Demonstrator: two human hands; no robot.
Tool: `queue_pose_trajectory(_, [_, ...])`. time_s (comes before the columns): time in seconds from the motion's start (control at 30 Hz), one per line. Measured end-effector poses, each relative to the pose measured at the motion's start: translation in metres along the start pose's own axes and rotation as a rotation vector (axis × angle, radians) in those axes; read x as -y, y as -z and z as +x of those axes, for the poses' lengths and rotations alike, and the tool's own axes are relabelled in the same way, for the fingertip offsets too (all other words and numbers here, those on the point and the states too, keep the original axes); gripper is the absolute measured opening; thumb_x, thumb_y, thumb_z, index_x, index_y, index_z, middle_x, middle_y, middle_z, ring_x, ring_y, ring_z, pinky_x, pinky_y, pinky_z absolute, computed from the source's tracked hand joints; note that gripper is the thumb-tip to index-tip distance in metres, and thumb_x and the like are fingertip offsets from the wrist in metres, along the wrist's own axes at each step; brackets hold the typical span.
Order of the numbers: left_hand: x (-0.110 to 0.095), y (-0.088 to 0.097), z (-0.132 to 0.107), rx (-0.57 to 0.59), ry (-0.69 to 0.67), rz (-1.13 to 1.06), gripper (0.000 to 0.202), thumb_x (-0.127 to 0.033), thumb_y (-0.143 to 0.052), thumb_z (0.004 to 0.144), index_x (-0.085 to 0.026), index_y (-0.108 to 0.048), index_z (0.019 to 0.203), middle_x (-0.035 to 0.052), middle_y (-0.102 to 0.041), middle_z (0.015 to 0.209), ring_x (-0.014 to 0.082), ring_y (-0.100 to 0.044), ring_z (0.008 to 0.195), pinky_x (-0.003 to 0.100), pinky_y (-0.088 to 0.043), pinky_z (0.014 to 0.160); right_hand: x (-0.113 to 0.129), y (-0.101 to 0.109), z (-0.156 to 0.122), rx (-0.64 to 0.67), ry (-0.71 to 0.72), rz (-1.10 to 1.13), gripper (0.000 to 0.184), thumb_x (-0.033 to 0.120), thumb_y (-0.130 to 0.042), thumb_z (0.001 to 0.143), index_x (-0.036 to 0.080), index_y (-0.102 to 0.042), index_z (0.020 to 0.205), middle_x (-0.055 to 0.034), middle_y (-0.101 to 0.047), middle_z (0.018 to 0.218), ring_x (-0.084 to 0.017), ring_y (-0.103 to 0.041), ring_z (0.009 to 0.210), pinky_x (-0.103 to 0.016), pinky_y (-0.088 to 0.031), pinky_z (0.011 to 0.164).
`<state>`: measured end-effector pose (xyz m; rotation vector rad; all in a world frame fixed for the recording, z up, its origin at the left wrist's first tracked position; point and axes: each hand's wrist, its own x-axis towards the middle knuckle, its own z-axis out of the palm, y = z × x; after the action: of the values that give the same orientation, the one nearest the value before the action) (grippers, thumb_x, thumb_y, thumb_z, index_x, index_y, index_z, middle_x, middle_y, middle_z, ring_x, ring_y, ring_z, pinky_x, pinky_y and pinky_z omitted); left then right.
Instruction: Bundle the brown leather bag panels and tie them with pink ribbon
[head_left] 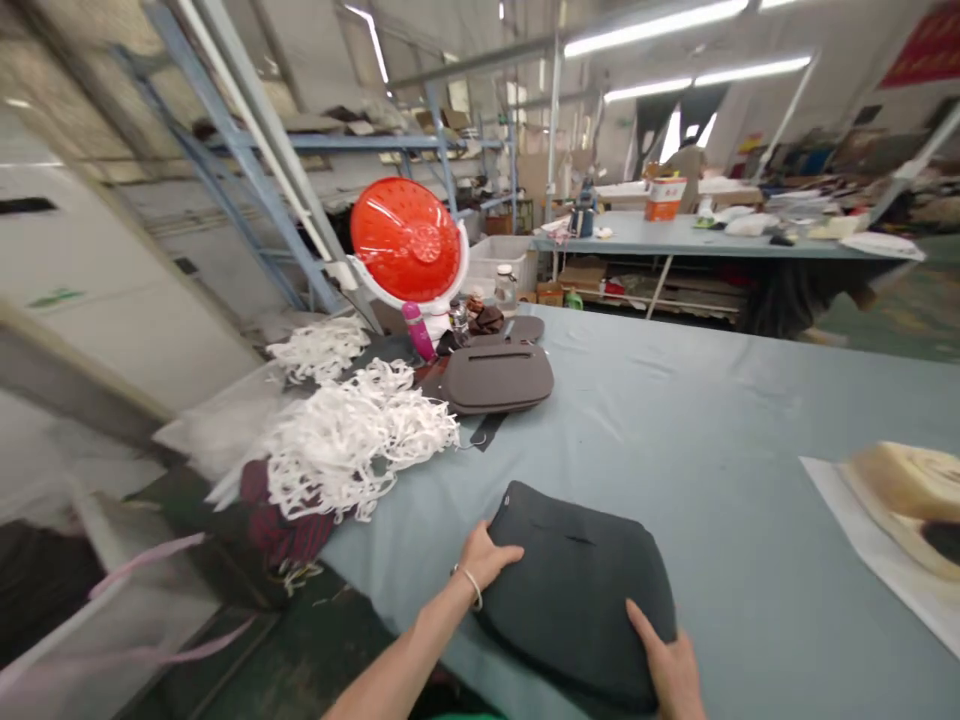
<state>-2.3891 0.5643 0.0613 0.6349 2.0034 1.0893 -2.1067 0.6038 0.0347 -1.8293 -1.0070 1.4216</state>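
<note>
A dark grey padded fabric piece lies on the pale blue-grey table right in front of me. My left hand grips its left edge, thumb on top and fingers curled under. My right hand holds its near right corner, thumb lying along the top. A thin bracelet circles my left wrist.
A stack of brown padded pieces sits further back, beside heaps of white strips. A red fan, a pink bottle and small jars stand behind. A yellowish foam block rests on white paper at right. Another worktable stands beyond.
</note>
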Motion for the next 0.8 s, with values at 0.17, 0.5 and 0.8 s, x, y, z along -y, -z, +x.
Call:
queue_pose_trajectory(0.17, [0.009, 0.068, 0.034, -0.162, -0.044, 0.107, 0.054, -0.033, -0.079, 0.058, -0.013, -0.058, 0.104, 0.0119, -0.068, 0.095, 0.0271, -0.065, 0.089, 0.037, -0.049, 0.083, 0.008, -0.063, -0.008, 0.126, 0.146, -0.131, 0.074, 0.067, -0.062, 0.058, 0.013, -0.056, 0.108, -0.0117, -0.070, 0.096, -0.031, -0.065, 0.095, -0.038, -0.054, 0.081])
queue_pose_trajectory(0.5, [0.052, 0.114, 0.047, -0.356, -0.156, 0.192, 0.020, -0.022, -0.060, 0.077, -0.015, -0.062, 0.096, 0.0092, -0.059, 0.102, 0.0206, -0.057, 0.101, 0.033, -0.041, 0.096, 0.017, -0.071, -0.005, 0.043, 0.287, -0.670, 0.041, 0.060, -0.039, 0.075, 0.022, -0.053, 0.084, -0.0104, -0.066, 0.087, -0.029, -0.062, 0.082, -0.040, -0.046, 0.075])
queue_pose_trajectory(0.8, [0.053, 0.115, 0.060, -0.385, -0.151, 0.246, 0.006, -0.016, -0.063, 0.075, -0.018, -0.058, 0.077, 0.0033, -0.057, 0.080, 0.0174, -0.056, 0.079, 0.030, -0.042, 0.079, 0.016, -0.086, -0.022, -0.052, 0.239, -0.632, 0.040, 0.063, -0.045, 0.072, 0.024, -0.051, 0.075, -0.0045, -0.063, 0.068, -0.026, -0.061, 0.069, -0.037, -0.045, 0.069])
